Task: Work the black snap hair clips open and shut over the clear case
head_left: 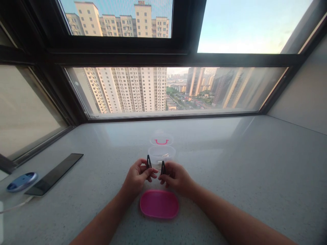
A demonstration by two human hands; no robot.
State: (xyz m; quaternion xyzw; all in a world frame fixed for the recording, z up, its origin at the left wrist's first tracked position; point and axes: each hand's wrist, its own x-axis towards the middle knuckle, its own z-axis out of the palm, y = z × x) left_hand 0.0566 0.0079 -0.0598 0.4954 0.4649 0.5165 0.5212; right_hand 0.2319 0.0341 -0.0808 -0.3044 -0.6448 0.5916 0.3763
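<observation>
Between the thumb and fingers of my left hand (139, 174) a black snap hair clip (148, 161) is pinched, its narrow end pointing up. My right hand (177, 175) grips a second black snap hair clip (163, 166), also upright, a short way to the right. The two clips are apart. Just beyond my fingers lies an open clear plastic box (150, 153) with a few small light-coloured clips (165, 155) in it. Its clear lid bears a pink handle (161, 143). Nearer to me, below both hands, sits a pink oval tray (159, 204).
On the left of the speckled white sill (230, 163) lie a dark phone (56, 173) and a blue oval object (22, 182). A white cable (17, 206) runs to the phone. Dark window frames (178, 59) border the sill at the back, with tall buildings outside.
</observation>
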